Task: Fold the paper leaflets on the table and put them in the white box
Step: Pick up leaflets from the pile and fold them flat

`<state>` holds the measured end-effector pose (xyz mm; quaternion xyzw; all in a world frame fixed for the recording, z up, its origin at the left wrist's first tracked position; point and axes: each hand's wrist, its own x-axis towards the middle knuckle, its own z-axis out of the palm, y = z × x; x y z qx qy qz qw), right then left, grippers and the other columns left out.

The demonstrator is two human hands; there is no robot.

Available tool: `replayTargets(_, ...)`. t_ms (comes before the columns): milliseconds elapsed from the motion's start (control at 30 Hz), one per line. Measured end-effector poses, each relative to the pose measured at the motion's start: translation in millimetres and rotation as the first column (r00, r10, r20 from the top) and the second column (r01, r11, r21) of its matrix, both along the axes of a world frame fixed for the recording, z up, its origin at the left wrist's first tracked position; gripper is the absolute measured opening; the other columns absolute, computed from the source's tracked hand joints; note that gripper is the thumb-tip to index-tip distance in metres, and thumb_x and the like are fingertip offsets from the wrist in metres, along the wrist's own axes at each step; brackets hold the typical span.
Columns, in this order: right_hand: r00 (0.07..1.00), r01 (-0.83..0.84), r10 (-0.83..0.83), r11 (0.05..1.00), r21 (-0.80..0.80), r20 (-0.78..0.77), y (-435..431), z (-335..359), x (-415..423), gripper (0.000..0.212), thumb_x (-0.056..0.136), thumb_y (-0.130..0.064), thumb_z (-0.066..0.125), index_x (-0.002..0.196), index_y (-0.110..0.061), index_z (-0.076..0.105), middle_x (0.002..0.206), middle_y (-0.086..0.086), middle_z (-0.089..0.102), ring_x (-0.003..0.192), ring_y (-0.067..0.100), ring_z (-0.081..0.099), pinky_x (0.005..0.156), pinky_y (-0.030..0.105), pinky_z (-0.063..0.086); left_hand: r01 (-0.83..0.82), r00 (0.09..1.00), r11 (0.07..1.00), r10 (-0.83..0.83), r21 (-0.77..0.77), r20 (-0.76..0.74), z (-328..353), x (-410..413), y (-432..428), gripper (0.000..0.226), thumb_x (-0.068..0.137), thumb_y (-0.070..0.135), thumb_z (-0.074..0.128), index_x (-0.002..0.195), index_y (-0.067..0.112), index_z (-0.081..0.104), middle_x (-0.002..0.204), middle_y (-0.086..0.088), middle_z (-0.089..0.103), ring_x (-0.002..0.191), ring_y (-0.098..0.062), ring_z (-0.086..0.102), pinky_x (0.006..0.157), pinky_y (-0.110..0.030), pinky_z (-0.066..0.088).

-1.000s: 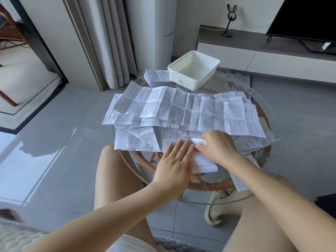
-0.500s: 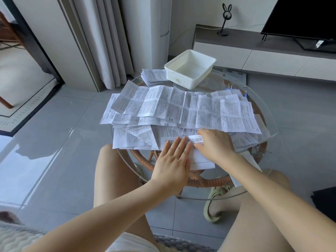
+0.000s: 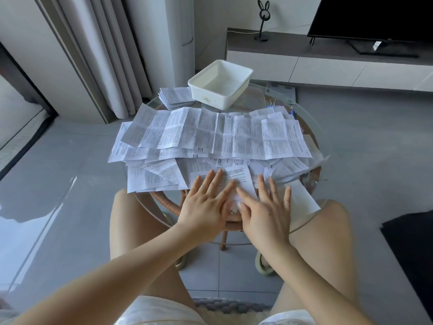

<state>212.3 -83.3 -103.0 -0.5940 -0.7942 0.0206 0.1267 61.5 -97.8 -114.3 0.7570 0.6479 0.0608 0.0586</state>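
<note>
Both hands, the left hand (image 3: pixel 206 205) and right hand (image 3: pixel 264 212), press flat-fingered on a leaflet (image 3: pixel 234 179) mid-fold at the table (image 3: pixel 304 221) edge, gripping nothing; next likely another crease, then the white box (image 3: pixel 220 84).

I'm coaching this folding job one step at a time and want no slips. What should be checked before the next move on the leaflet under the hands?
1. Both hands steady the leaflet: ok. The left hand and right hand press flat on it, fingers straight.
2. Crease finished: cannot tell, the hands cover it.
3. Leaflet fully on the glass table: cannot tell, its near edge is hidden.
4. White box ready: ok, it is open with nothing visible inside.
5. Low path to the box: not ok. The pile of unfolded leaflets lies between, so probably lift over it.
</note>
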Motion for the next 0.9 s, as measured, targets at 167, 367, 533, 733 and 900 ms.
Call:
replayTargets(167,0.979,0.122,-0.135,0.988,-0.094,-0.150,13.3,7.7,5.1,0.045,0.084,-0.010,0.054,0.114,-0.041,0.065,0.152,0.002,0.033,0.143,0.027,0.023,0.116,0.052,0.002,0.091,0.996,0.994,-0.091,-0.054,0.000,6.9,-10.9,-1.1,0.064,0.081,0.059,-0.022,0.143,0.042,-0.011,0.158,-0.003,-0.014,0.144,-0.020,-0.018,0.115,-0.034,-0.017)
replayTargets(367,0.990,0.055,-0.066,0.995,-0.085,-0.127,17.5,7.8,12.4,0.045,0.086,-0.011,0.055,0.117,-0.043,0.063,0.154,0.001,0.026,0.145,0.026,0.018,0.116,0.052,-0.003,0.263,0.964,0.964,-0.263,-0.022,0.030,15.6,-41.7,-12.5,0.054,0.097,0.053,-0.001,0.144,0.046,0.026,0.156,0.004,0.014,0.146,-0.018,0.009,0.118,-0.035,0.006)
replayTargets(533,0.999,-0.050,0.050,0.999,-0.008,-0.006,19.9,8.5,14.2,0.038,0.077,-0.012,0.070,0.107,-0.034,0.071,0.142,0.014,0.045,0.135,0.039,0.036,0.114,0.058,0.003,0.388,0.922,0.913,-0.385,0.127,-0.049,22.1,-56.6,-14.3,0.036,0.077,0.012,0.068,0.112,0.013,0.071,0.121,-0.006,0.066,0.108,-0.026,0.065,0.071,-0.041,0.060)
replayTargets(733,0.868,-0.487,0.431,0.837,0.250,0.246,28.3,9.2,23.3,0.024,0.077,-0.028,0.072,0.091,-0.008,0.074,0.108,0.012,0.070,0.108,0.029,0.063,0.112,0.058,0.019,0.378,0.835,0.911,-0.412,-0.164,-0.365,39.9,-26.2,-3.6,0.052,0.086,0.002,0.052,0.136,-0.001,0.039,0.132,-0.016,0.049,0.115,-0.030,0.052,0.088,-0.040,0.051)
replayTargets(900,0.766,-0.630,0.527,0.729,0.269,0.367,40.0,7.6,19.3,0.010,0.069,0.003,0.069,0.073,-0.006,0.069,0.070,0.006,0.064,0.068,0.021,0.063,0.109,0.055,0.026,0.216,0.912,0.947,-0.282,-0.238,-0.297,53.3,-3.0,-0.6,0.017,0.090,0.012,0.045,0.106,0.008,0.051,0.104,-0.008,0.057,0.090,-0.023,0.055,0.073,-0.031,0.045)
